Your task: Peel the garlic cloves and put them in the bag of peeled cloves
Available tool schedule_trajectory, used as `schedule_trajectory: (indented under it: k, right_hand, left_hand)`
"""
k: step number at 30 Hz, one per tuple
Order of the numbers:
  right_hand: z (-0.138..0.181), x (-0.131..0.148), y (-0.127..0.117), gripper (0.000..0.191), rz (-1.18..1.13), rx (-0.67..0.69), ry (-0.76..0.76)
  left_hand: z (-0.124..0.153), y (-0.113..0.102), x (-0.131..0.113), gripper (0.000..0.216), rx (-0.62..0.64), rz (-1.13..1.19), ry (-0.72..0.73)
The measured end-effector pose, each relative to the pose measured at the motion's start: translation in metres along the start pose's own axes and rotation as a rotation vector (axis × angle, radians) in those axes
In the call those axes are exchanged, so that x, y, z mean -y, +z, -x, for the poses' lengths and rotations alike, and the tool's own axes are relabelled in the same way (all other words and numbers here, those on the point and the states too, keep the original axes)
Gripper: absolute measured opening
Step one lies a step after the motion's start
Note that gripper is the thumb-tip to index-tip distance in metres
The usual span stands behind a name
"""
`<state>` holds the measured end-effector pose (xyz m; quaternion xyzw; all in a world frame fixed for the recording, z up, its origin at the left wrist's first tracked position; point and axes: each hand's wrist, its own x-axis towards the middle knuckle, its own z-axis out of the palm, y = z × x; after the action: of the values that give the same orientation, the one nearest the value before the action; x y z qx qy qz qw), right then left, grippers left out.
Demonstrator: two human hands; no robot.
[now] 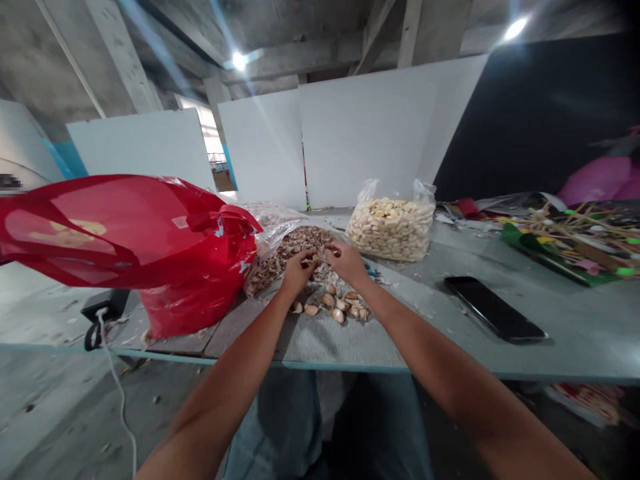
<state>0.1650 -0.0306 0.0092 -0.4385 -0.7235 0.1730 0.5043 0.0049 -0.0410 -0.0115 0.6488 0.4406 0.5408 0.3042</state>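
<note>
My left hand (299,271) is closed in a pinch on what looks like a garlic clove (317,258), mostly covered by the fingers. Close beside it, my right hand (347,261) has thumb and forefinger pinched together; whatever is between them is too small to make out. Both hands are in front of a clear plastic bag of garlic skins (285,250). Unpeeled garlic cloves (340,308) lie loose on the table below the hands. Behind my right hand stands a clear bag of peeled garlic cloves (393,230). A blue handle (370,268) shows partly beside that hand.
A big red plastic bag (200,267) stands at the left, by a black adapter (105,305) with a white cable (119,383). On the right lie a black phone (495,308) and a heap of sticks and coloured scraps (580,233). The table's front edge (345,367) runs before my knees.
</note>
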Motion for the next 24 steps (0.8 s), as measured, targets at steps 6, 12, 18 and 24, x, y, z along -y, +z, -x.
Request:
schedule_trajectory:
  k: [6, 12, 18, 24]
  right_hand:
    - [0.0, 0.002, -0.004, 0.023, 0.108, 0.087, -0.208]
    - [0.001, 0.007, -0.005, 0.02, 0.194, 0.161, -0.242]
    - [0.002, 0.013, -0.006, 0.023, 0.255, 0.183, -0.181]
    - [0.003, 0.016, -0.008, 0.024, 0.269, 0.197, -0.192]
  left_hand:
    - [0.002, -0.006, -0.004, 0.023, -0.066, -0.255, 0.16]
    - [0.003, -0.006, -0.008, 0.018, -0.091, -0.372, 0.23]
    - [0.002, -0.005, -0.006, 0.02, -0.084, -0.426, 0.202]
    - [0.002, -0.006, -0.006, 0.02, -0.077, -0.4, 0.191]
